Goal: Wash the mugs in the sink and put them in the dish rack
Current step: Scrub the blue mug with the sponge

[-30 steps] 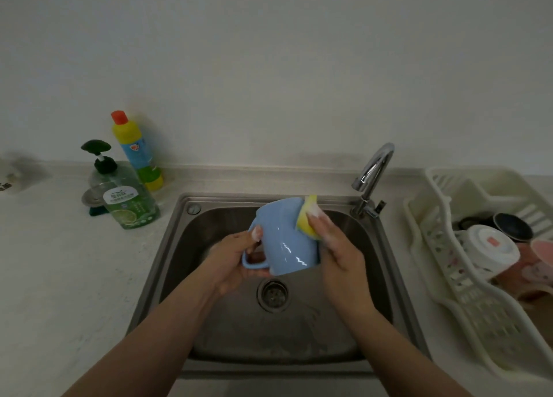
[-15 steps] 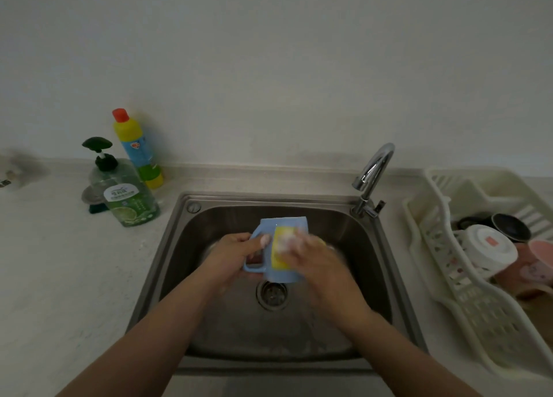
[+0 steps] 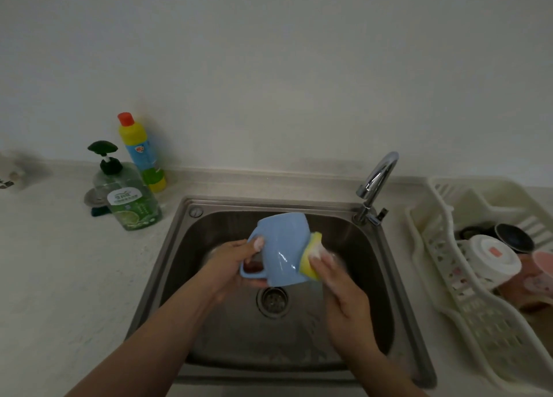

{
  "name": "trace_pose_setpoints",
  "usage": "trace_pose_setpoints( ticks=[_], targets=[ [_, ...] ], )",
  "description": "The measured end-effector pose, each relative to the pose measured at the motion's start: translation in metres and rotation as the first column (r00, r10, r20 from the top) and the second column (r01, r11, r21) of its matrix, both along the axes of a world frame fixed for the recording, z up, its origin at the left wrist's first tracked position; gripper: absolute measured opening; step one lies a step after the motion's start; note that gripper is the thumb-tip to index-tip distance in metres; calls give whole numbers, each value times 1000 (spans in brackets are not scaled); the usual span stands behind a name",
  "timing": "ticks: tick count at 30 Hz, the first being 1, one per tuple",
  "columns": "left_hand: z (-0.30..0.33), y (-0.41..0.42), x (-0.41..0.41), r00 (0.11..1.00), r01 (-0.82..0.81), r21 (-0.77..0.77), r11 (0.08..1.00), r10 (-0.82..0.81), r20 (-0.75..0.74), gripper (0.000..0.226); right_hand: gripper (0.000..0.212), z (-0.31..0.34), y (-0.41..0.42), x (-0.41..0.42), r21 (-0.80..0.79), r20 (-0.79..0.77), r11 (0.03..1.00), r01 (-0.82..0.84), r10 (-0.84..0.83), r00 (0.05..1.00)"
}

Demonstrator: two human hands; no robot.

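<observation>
Pale speckled counter (image 3: pixel 59 277) under a plain white wall; steel sink (image 3: pixel 179 247) set mid-counter, white plastic dish rack (image 3: pixel 484 337) at right edge w/ cups in it. Left hand (image 3: pixel 233 262) grips handle of glossy blue mug (image 3: pixel 282 247), tilted above the basin. Right hand (image 3: pixel 344 289) presses yellow sponge (image 3: pixel 312 256) against mug's side.

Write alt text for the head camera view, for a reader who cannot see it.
Over a steel sink, a person's left hand holds a blue mug by its handle while the right hand presses a yellow sponge against its side. A cream dish rack on the right holds several cups; two soap bottles stand on the left.
</observation>
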State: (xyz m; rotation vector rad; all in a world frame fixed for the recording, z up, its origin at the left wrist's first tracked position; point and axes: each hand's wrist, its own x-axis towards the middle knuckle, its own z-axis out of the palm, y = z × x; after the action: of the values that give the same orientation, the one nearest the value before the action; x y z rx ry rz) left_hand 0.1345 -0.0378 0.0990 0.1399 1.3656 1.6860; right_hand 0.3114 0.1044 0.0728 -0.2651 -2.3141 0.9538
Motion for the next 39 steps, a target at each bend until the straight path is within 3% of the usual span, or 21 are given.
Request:
trace_pose_setpoints(
  ticks=[5, 7, 8, 12, 16, 17, 19, 21, 23, 25, 29, 31, 33, 35, 39],
  targets=[
    [-4, 0, -1, 999, 31, 20, 999, -31, 22, 58, 31, 33, 11, -22, 153, -30, 987, 53, -49, 998],
    [-2, 3, -1, 999, 34, 39, 999, -35, 18, 59, 30, 49, 12, -27, 98, -32, 995, 6, -3, 999],
    [-1, 4, -2, 1000, 30, 40, 999, -31, 5, 61, 35, 48, 6, -23, -32, -48, 999, -27, 25, 999],
    [-1, 3, -5, 1000, 22, 21, 1000, -21, -23, 64, 52, 14, 1, 2, 242, -40, 962, -125, 139, 990],
    [3, 11, 1, 996, 43, -27, 999, -45, -71, 54, 89, 47, 12, -50, 498, 81, 859, -118, 90, 993],
    [4, 12, 0, 996, 33, -46, 998, -37, -85, 54, 89, 45, 13, -50, 563, 129, 815, -139, 79, 989],
    [3, 10, -4, 995, -4, -78, 997, -3, -95, 50, 66, 26, 7, -31, 644, 140, 725, -243, 200, 970],
    [1, 7, -8, 992, 6, -107, 994, -20, -128, 53, 58, 18, 10, -20, 629, 95, 724, -284, 291, 952],
    [3, 9, -7, 986, 50, -133, 990, -70, -152, 56, 77, 26, 21, -43, 544, 41, 822, -168, 174, 984],
    [3, 10, -2, 990, 50, -125, 991, -66, -122, 55, 71, 34, 25, -60, 366, 50, 925, -103, 91, 995],
    [2, 6, -1, 999, -29, -62, 998, 27, -19, 55, 57, 4, 8, -21, 444, 46, 866, -230, 234, 971],
    [1, 4, -3, 999, -50, -44, 998, 50, 10, 57, 52, 3, 12, -20, 363, 10, 910, -202, 213, 977],
    [2, 5, -2, 999, -30, -19, 999, 31, 34, 57, 41, 16, 20, -38, 197, -40, 978, -67, 76, 996],
    [5, 7, -1, 999, -13, 7, 1000, 13, 38, 54, 32, 29, 21, -34, 193, -8, 981, 21, -20, 1000],
    [7, 4, -4, 999, -9, 46, 999, 7, 34, 49, 40, 25, -1, -3, -49, 18, 998, 26, -25, 1000]
  ],
)
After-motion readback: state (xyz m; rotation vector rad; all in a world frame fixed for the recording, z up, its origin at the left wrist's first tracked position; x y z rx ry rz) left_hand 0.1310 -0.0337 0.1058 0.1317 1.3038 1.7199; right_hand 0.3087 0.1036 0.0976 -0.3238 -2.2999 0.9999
